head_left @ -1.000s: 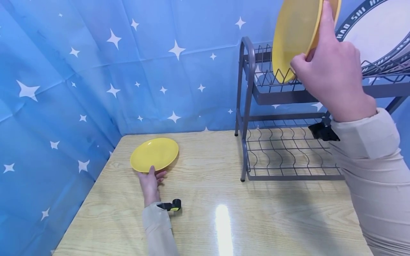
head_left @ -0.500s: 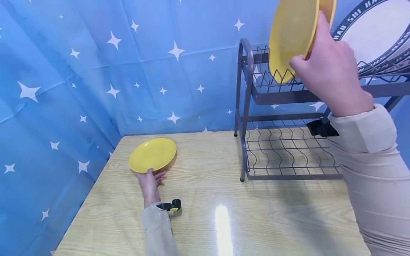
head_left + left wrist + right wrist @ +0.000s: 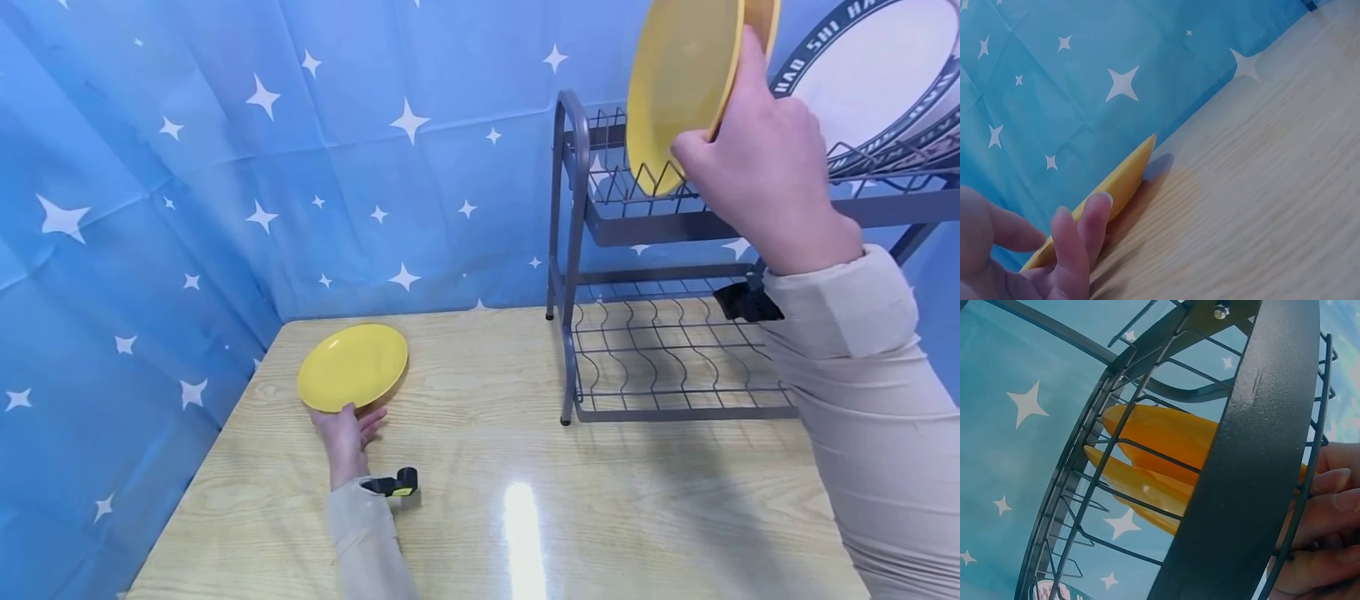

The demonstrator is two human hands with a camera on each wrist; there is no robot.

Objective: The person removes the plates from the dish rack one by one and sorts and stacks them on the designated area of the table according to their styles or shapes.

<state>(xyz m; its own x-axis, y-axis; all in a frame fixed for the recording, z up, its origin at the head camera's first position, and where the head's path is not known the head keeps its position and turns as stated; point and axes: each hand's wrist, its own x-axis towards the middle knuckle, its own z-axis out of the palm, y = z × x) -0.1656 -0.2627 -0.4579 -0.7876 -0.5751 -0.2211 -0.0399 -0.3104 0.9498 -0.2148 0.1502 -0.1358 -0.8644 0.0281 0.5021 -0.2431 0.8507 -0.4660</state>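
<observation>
In the head view, my left hand (image 3: 342, 440) pinches the near rim of a round yellow plate (image 3: 352, 367) at the table's far left. The left wrist view shows that plate (image 3: 1124, 184) edge-on and tilted, with a shadow beneath it and my fingers (image 3: 1094, 228) against its underside. At upper right, my right hand (image 3: 772, 167) grips a yellow plate (image 3: 678, 92) standing on edge in the rack's top tier. A second yellow plate (image 3: 763, 21) stands just behind it. In the right wrist view, yellow plates (image 3: 1160, 440) show through the rack wires, partly hidden by a dark bar.
A dark two-tier wire dish rack (image 3: 573, 250) stands at the right of the wooden table (image 3: 465, 467). Leaning in its upper tier are white plates (image 3: 870, 83) with dark lettered rims. A blue curtain (image 3: 337, 167) with white stars hangs behind and at the left.
The head view has shifted slightly. My left hand and its plate have come a little nearer and leftward. My right hand stays on the plate in the rack, its index finger slightly lower.
</observation>
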